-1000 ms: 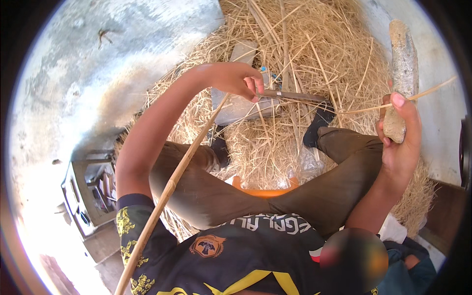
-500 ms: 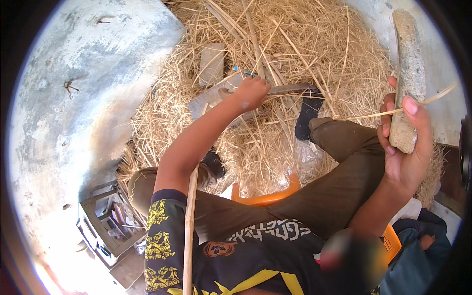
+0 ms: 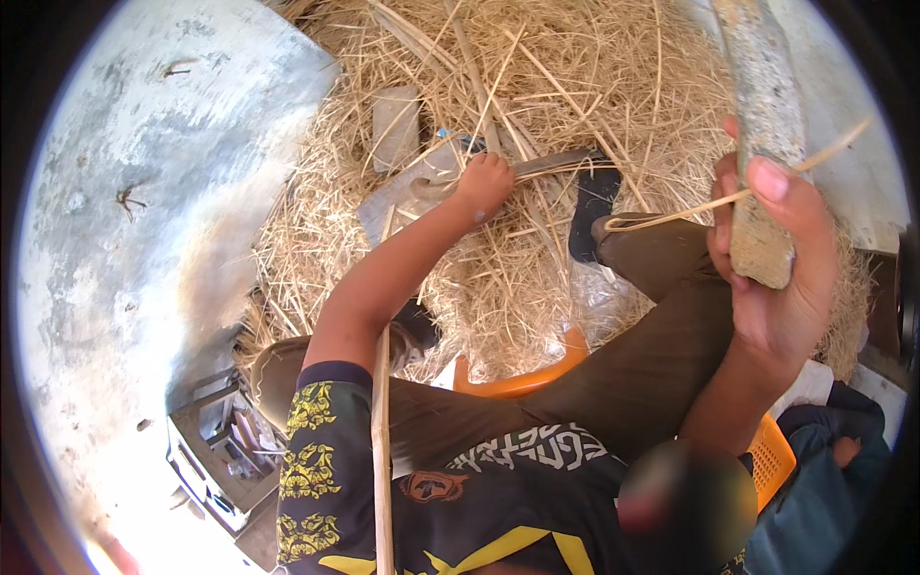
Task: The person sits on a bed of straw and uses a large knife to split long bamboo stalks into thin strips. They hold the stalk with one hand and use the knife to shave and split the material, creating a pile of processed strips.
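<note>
My left hand (image 3: 487, 185) is closed around the handle of a knife with a long, slightly curved blade (image 3: 561, 165). The handle's hooked wooden end (image 3: 428, 190) sticks out on the left, over a grey slab (image 3: 379, 213). Raised at the right, my right hand (image 3: 781, 235) grips a long, rough grey stone bar (image 3: 770, 125), which stands nearly upright. A thin pale bamboo-like strip (image 3: 690, 208) crosses the bar under my thumb, its left end bent into a narrow loop near my knee. A longer pale stick (image 3: 381, 460) rests along my left arm.
Straw-like shavings (image 3: 632, 67) cover the floor, with a grey block (image 3: 396, 125) among them. An orange plastic seat edge (image 3: 522, 381) shows between my legs. A wooden crate (image 3: 196, 422) of small items stands at lower left beside a pale wall (image 3: 172, 249). Teal cloth (image 3: 815, 508) lies at lower right.
My right hand has shifted left with the stone bar and strip; the strip's left end now shows a loop. My left hand keeps its grip on the knife. The whole view has shifted slightly.
</note>
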Demonstrator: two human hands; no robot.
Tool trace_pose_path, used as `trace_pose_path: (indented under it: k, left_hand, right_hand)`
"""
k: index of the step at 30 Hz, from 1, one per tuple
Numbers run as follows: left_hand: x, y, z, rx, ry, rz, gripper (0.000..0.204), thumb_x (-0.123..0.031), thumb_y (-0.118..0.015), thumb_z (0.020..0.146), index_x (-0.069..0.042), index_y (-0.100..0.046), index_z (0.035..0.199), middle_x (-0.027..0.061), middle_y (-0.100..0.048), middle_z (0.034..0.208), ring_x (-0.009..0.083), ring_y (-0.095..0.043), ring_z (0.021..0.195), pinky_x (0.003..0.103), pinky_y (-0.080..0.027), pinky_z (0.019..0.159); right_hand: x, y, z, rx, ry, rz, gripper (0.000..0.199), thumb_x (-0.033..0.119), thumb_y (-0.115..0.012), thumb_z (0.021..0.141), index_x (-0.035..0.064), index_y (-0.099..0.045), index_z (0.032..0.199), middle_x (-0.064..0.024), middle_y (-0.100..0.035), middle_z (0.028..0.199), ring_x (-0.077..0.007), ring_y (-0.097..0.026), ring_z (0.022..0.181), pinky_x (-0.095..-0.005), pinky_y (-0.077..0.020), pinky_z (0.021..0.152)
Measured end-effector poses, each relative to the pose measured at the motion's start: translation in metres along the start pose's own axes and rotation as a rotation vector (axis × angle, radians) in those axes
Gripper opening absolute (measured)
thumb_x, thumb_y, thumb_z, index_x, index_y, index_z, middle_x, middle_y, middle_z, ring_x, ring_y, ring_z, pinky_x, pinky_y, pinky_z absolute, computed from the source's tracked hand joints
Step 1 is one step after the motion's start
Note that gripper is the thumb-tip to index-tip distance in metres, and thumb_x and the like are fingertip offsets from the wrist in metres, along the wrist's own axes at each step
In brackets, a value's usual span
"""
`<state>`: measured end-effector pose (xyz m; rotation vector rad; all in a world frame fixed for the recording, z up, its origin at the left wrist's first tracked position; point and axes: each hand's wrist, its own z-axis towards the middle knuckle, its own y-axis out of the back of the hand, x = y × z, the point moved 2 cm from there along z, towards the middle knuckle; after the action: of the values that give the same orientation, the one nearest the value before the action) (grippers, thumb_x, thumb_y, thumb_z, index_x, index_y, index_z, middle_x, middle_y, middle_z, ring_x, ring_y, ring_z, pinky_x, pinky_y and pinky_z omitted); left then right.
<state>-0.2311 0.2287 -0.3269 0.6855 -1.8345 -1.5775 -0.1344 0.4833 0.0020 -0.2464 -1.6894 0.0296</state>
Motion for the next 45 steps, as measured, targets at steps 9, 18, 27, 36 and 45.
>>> trace_pose_path:
  k: [9,18,27,36,45]
  left_hand:
    - [-0.004,-0.001,0.008,-0.108,-0.055,0.06,0.021,-0.013,-0.067,0.077,-0.006,-0.067,0.097,0.0102,-0.064,0.099,0.0258,-0.059,0.101,0.037,-0.045,0.087]
    - [0.019,0.005,0.003,0.0,0.13,-0.207,0.018,-0.001,-0.066,0.071,-0.002,-0.069,0.09,0.013,-0.067,0.095,0.0318,-0.063,0.101,0.041,-0.055,0.081]
    - [0.046,0.084,-0.06,-0.45,0.127,-0.541,0.02,-0.003,-0.061,0.085,-0.001,-0.064,0.105,0.0187,-0.063,0.095,0.0372,-0.062,0.097,0.045,-0.052,0.084]
    - [0.044,0.157,-0.122,-0.575,0.293,-0.775,0.018,-0.002,-0.059,0.09,0.0,-0.059,0.108,0.021,-0.061,0.099,0.0393,-0.061,0.093,0.045,-0.049,0.082]
    - [0.041,0.141,-0.166,-0.549,0.41,-0.802,0.018,-0.003,-0.059,0.093,0.001,-0.058,0.11,0.0206,-0.061,0.098,0.0395,-0.061,0.092,0.045,-0.049,0.083]
  right_hand:
    - [0.005,-0.029,-0.005,-0.075,-0.034,0.055,0.032,0.027,-0.072,0.083,-0.0009,-0.067,0.098,-0.0093,-0.062,0.083,-0.0105,-0.051,0.055,-0.0247,-0.033,0.042]
    - [-0.001,-0.025,-0.003,-0.032,0.132,-0.126,0.031,0.028,-0.072,0.083,0.0004,-0.065,0.095,-0.0026,-0.053,0.068,-0.0098,-0.047,0.05,-0.0246,-0.0303,0.041]
    - [0.003,-0.036,0.008,-0.039,0.002,0.031,0.03,0.028,-0.074,0.083,0.0037,-0.066,0.098,-0.0029,-0.058,0.071,-0.0096,-0.053,0.053,-0.022,-0.0306,0.041]
    - [0.006,-0.051,0.009,-0.126,0.199,-0.179,0.048,0.032,-0.084,0.07,-0.0006,-0.066,0.1,-0.0046,-0.063,0.083,-0.011,-0.059,0.067,-0.0264,-0.0432,0.055]
    - [-0.013,-0.073,0.035,-0.002,0.294,-0.371,0.06,0.019,-0.089,0.066,-0.0047,-0.064,0.115,-0.0117,-0.07,0.101,-0.018,-0.067,0.088,-0.0299,-0.0517,0.08]
